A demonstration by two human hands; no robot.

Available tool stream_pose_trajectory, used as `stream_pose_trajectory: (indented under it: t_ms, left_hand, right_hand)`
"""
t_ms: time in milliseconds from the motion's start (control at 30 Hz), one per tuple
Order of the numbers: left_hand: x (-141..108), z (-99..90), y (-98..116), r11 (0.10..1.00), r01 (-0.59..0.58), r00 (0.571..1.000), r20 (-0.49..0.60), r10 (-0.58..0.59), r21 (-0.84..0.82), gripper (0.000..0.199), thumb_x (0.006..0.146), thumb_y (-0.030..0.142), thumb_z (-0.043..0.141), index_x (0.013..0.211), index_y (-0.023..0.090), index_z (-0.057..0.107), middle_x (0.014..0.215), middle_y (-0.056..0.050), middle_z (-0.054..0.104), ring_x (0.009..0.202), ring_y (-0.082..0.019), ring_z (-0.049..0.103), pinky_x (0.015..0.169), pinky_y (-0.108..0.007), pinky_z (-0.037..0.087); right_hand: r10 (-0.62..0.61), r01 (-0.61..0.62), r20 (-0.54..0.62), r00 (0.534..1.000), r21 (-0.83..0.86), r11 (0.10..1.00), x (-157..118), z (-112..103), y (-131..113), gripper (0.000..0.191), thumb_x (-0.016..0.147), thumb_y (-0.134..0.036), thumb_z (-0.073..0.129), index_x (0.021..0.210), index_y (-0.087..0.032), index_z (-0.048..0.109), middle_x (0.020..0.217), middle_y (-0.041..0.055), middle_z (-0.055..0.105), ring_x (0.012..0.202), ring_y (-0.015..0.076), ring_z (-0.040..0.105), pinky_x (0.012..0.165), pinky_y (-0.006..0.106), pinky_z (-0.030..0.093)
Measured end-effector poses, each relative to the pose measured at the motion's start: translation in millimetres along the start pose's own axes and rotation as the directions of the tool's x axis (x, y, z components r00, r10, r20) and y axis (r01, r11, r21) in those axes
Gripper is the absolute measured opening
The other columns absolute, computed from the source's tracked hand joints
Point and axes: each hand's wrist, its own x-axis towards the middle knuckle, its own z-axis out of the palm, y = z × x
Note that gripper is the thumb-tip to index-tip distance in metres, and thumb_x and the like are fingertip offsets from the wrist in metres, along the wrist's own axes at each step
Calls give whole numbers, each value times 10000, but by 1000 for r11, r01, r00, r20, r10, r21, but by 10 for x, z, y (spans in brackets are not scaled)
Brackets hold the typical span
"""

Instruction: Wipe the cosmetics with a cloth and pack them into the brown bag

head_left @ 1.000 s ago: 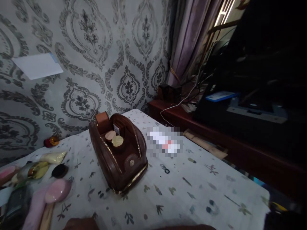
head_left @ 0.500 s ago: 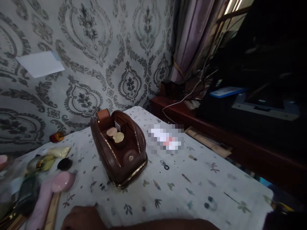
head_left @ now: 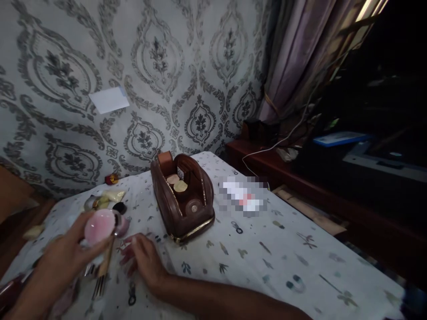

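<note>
A round pink jar (head_left: 99, 227) with a pale rim is held up between the thumb and fingers of my left hand (head_left: 71, 249). Just right of it, my right hand (head_left: 145, 258) hovers low over the cloth with its fingers apart and nothing in them. A second pink round item (head_left: 121, 225) shows behind the jar, partly hidden. Makeup brushes (head_left: 100, 284) with light handles lie between my hands. Farther back stands a brown bag (head_left: 163, 209), unzipped, with two round gold-toned pieces (head_left: 180, 186) inside.
A black cap (head_left: 119, 207), a pale yellow tube (head_left: 114, 195) and a small red-and-yellow item (head_left: 111, 178) lie at the left. A blurred-out item (head_left: 243, 195) is right of the bag. Patterned wallpaper rises behind; a white cable (head_left: 280, 141) crosses the dark red surface.
My left hand has come into view holding the pink jar. My right hand has risen and its fingers now show. The view has turned left, so the bag sits farther right.
</note>
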Motion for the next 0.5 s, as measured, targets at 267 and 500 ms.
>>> stream_pose_trajectory:
  t_ms: [267, 500]
  left_hand:
    - [-568, 506, 272, 994, -77, 997, 25, 76, 74, 612, 771, 543, 557, 1316, 271, 491, 890, -25, 749, 670, -239, 705, 585, -271, 477]
    - [-716, 791, 227, 979, -167, 984, 48, 174, -118, 763, 755, 573, 626, 1404, 233, 416, 888, -40, 713, 679, -233, 672, 666, -318, 504]
  right_hand:
    - [-2, 1, 5, 1000, 201, 980, -145, -91, -210, 618, 685, -751, 646, 929, -184, 649, 829, 21, 651, 687, 147, 605, 533, 230, 470]
    - [65, -53, -32, 997, 285, 957, -356, -323, -174, 475, 653, -561, 803, 902, -195, 630, 788, -15, 655, 699, 128, 613, 606, 223, 469]
